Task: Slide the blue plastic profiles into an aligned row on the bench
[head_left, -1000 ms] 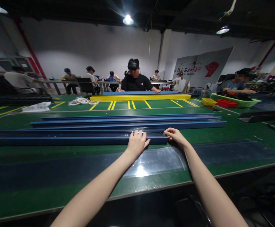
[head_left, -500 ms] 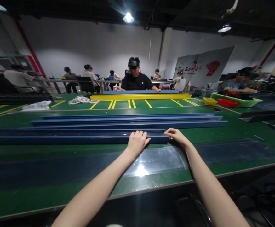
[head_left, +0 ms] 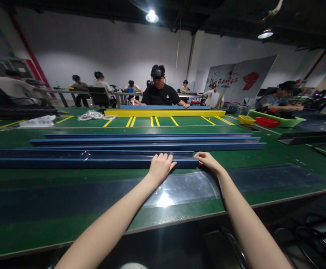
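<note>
A long blue channel profile [head_left: 67, 163] lies lengthwise before me, its trough facing up and lined with something shiny and clear. My left hand [head_left: 160, 167] grips it near its right end, fingers over the front wall into the trough and thumb pointing right. At that right end, my right hand [head_left: 206, 160] is closed in a pinch against the profile's tip. What sits between those fingertips is too small to make out. More blue profiles [head_left: 148, 146] lie parallel just behind. Nearer to me, a clear plastic strip [head_left: 185, 186] rests flat on the table.
The green table [head_left: 179, 222] ends at a pale front edge. Across it, a person [head_left: 163, 93] sits behind a yellow profile [head_left: 163, 113]. White coiled cord [head_left: 91, 115] lies at far left. Yellow [head_left: 246, 119], red [head_left: 266, 121] and green [head_left: 290, 122] trays stand at right.
The whole view has shifted slightly, moving the scene a little to the left. Both hands keep their places on the blue profile. A bright glint shows in its trough further left.
</note>
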{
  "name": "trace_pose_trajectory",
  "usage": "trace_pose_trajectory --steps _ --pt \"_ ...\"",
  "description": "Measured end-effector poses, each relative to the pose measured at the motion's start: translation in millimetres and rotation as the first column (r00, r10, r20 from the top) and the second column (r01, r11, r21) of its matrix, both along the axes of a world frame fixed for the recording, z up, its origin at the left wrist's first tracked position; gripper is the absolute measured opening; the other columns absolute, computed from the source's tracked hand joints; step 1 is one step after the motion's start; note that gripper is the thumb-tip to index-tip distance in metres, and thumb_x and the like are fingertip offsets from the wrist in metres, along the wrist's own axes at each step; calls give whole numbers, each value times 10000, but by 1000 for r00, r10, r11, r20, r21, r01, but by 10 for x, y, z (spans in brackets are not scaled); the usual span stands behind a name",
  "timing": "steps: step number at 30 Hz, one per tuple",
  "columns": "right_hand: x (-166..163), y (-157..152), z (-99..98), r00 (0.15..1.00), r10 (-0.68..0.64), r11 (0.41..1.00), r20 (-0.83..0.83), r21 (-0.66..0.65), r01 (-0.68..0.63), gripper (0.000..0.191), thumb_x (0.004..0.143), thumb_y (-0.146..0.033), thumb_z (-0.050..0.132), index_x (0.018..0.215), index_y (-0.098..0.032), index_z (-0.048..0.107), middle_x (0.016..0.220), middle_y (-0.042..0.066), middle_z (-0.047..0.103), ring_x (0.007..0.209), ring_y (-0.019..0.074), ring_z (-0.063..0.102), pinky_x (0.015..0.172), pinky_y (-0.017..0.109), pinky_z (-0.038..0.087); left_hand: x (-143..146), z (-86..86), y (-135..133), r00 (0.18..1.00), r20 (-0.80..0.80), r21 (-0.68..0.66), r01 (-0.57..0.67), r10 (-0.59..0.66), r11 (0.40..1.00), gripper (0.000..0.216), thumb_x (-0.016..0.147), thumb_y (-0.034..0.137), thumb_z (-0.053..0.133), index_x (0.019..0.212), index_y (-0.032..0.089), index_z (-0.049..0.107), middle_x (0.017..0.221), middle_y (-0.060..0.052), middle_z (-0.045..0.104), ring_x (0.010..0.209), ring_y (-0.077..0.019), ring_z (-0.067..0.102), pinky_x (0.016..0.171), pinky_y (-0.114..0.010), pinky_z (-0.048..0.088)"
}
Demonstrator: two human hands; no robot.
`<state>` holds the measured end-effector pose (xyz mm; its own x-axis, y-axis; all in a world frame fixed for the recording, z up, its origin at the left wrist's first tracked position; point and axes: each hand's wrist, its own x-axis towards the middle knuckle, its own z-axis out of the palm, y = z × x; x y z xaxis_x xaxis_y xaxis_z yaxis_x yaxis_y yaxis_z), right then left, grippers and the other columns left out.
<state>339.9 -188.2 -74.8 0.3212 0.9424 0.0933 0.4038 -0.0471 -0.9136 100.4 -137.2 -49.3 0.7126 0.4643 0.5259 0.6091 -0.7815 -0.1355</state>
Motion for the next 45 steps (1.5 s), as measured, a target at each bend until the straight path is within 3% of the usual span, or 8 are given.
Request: trace_pose_trajectory --steps 45 --pt "2 -12 -21 952 -64 993 298 -74 90 159 611 -285 517 592 -141 582 537 17 582 514 102 502 511 202 371 -2 -44 51 998 -36 -2 59 -59 998 238 857 341 401 825 147 534 764 -63 590 748 -195 532 610 -288 310"
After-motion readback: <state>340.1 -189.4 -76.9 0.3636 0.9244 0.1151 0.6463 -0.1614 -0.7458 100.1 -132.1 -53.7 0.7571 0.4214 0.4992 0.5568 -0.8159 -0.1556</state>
